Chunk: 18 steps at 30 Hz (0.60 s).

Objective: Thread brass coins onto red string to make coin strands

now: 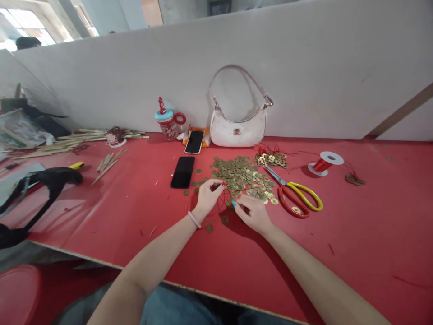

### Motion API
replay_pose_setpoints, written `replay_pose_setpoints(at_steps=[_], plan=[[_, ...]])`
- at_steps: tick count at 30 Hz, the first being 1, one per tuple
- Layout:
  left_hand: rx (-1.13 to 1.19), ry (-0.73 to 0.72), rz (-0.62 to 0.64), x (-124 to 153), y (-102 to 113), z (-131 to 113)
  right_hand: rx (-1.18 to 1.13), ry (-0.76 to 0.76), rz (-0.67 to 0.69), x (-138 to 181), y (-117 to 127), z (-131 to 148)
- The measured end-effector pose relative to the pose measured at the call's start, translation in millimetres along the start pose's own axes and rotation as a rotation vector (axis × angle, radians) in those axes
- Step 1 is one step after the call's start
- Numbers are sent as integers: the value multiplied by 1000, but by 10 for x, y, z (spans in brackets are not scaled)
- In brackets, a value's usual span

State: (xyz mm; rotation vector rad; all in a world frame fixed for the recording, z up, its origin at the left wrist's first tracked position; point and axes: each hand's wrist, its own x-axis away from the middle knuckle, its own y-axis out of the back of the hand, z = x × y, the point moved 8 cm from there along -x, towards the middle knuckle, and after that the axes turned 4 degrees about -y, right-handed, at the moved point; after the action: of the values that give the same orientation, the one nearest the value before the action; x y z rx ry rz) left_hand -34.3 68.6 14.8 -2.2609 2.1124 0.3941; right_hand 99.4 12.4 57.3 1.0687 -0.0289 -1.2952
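Observation:
A heap of small brass coins [241,175] lies on the red tabletop [355,225]. My left hand [209,195] rests at the heap's near left edge, fingers curled in a pinch on a thin red string [226,195]. My right hand [254,212] is just right of it, fingertips pressed together on the same string near a coin. A few loose coins [209,227] lie close to my wrists. A bead bracelet [194,219] circles my left wrist.
Red and yellow scissors [297,195] lie right of the heap, a red thread spool [324,163] beyond. A strung coin cluster [271,159], two phones [183,172], a white handbag [238,126], a cup [168,123], bamboo sticks [81,137] and a black tool [43,180] stand around.

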Motion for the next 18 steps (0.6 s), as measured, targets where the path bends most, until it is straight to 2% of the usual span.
replay_pose_setpoints(at_steps=[8,18], plan=[[-6,-9,-8,-5,3,47,159,190,-34,77,-73,139],[35,-5,-1,-2,-9,46,172,202,-132,70,36,184]])
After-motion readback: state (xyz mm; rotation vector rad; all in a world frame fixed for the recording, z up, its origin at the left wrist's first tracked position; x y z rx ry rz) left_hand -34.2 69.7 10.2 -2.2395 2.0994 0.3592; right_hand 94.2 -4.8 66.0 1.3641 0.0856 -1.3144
